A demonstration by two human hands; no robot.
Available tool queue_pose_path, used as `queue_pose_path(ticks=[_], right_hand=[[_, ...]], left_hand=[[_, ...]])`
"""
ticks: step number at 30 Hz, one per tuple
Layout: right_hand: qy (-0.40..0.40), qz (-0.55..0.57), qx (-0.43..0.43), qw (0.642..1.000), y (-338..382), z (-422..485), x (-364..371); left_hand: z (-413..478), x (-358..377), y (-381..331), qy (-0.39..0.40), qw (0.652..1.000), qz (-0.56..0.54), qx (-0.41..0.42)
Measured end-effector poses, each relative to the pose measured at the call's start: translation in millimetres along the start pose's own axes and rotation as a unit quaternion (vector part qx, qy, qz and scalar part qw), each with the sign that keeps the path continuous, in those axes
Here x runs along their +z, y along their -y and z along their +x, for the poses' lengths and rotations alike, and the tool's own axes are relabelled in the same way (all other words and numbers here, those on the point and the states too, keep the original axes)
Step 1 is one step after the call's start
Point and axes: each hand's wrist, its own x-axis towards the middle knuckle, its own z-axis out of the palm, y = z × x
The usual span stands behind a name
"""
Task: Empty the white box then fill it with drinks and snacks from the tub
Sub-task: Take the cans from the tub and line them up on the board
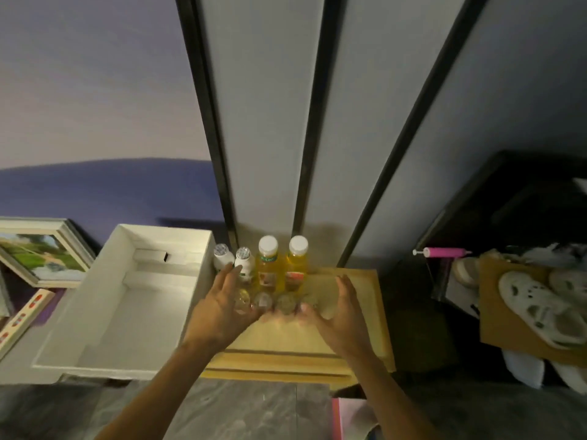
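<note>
The white box [79,315] lies open on the left with nothing inside but its cardboard insert. To its right, on a wooden board [355,300], stand two small white bottles [233,260] and two yellow drink bottles [281,268] by the wall. In front of them is a row of several small clear jars [273,301]. My left hand [219,309] and my right hand [340,315] press in on the two ends of that row, fingers partly spread. The jars are blurred. No tub is in view.
A framed picture [41,252] leans at the far left. Dark shelving [508,217] stands at the right with a pink pump [444,252], cardboard [495,319] and white sandals [536,309]. A pink object [346,417] lies on the grey floor near my right arm.
</note>
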Motion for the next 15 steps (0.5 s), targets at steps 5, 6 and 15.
queue_pose_path(ticks=[5,6,15], right_hand=[[-0.007,-0.072,-0.040,0.997,88.1,7.1,-126.9],[-0.009,-0.085,-0.044,0.995,109.2,7.9,-150.4],[-0.032,-0.148,-0.100,0.983,284.5,-19.6,-291.5]], left_hand=[[-0.8,-130.3,-68.2,-0.060,0.993,0.067,0.071],[-1.8,-156.2,-81.4,-0.059,0.991,0.081,0.083],[-29.4,-341.4,-166.4,-0.099,0.981,0.116,0.122]])
